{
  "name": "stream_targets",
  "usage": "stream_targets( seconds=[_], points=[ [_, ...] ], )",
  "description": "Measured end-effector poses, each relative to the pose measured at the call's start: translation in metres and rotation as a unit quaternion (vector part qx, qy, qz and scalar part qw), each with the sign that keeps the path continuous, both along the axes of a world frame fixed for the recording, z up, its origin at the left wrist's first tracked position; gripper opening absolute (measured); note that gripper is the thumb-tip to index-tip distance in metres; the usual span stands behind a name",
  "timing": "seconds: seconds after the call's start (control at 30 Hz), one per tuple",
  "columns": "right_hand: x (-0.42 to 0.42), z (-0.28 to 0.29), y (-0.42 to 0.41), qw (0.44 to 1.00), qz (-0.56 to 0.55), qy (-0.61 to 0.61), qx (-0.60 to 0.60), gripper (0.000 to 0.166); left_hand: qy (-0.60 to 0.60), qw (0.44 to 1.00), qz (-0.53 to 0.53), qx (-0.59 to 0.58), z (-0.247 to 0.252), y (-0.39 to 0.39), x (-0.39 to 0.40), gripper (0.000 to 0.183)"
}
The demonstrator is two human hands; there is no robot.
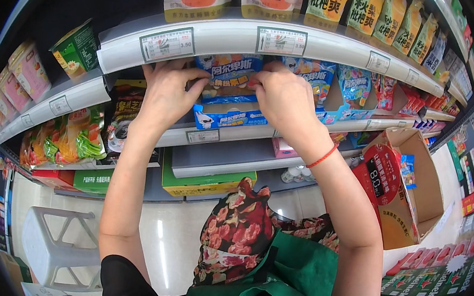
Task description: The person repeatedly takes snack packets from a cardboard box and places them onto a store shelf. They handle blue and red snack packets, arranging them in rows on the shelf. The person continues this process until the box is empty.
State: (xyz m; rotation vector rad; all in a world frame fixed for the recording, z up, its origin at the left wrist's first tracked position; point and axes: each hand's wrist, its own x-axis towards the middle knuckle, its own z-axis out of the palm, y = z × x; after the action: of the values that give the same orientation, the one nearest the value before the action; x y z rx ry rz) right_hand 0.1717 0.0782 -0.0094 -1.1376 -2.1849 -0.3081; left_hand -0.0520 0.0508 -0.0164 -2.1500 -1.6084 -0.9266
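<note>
On a middle store shelf, a blue candy packet [233,72] stands between my two hands in a blue display carton [231,118] with a cartoon on its front. My left hand [167,94] pinches the packet's left edge between thumb and forefinger; its other fingers reach back under the shelf above. At the right edge, my right hand [287,97] grips the same packet, its fingers curled. A red cord circles my right wrist. More blue packets [312,76] stand just right of that hand, partly covered by it. The packets' backs are hidden.
The upper shelf lip [226,40] with price tags overhangs my hands, with pouches [325,6] above it. An open cardboard box [424,200] holding a blue packet stands at right. At lower left is a grey plastic stool [58,250]. Beer cartons [420,285] are stacked at lower right.
</note>
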Motion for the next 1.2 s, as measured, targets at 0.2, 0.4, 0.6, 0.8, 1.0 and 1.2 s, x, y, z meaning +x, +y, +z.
stream_targets(
  seconds=[0.2,0.4,0.6,0.8,1.0,1.2],
  points=[
    [-0.001,-0.006,-0.008,0.996,0.022,-0.013,0.086,0.005,-0.003,0.998,0.011,0.059,-0.006,0.002,-0.001,0.023],
    [0.002,-0.007,-0.013,0.995,0.023,-0.032,0.095,0.008,0.005,0.997,-0.073,0.031,0.004,-0.013,0.014,0.017],
    [0.003,-0.009,-0.016,0.995,0.022,-0.045,0.087,0.008,-0.027,0.974,-0.197,-0.105,0.016,-0.01,0.035,0.018],
    [0.004,-0.012,-0.016,0.993,0.031,-0.079,0.085,0.009,0.008,0.92,-0.147,-0.363,0.028,0.021,0.043,0.024],
    [0.006,-0.016,-0.013,0.991,0.042,-0.093,0.085,0.008,0.053,0.922,-0.121,-0.363,0.034,0.024,0.057,0.026],
    [0.005,-0.017,-0.012,0.993,0.055,-0.077,0.073,0.008,0.042,0.902,-0.07,-0.424,0.028,0.028,0.056,0.033]
  ],
)
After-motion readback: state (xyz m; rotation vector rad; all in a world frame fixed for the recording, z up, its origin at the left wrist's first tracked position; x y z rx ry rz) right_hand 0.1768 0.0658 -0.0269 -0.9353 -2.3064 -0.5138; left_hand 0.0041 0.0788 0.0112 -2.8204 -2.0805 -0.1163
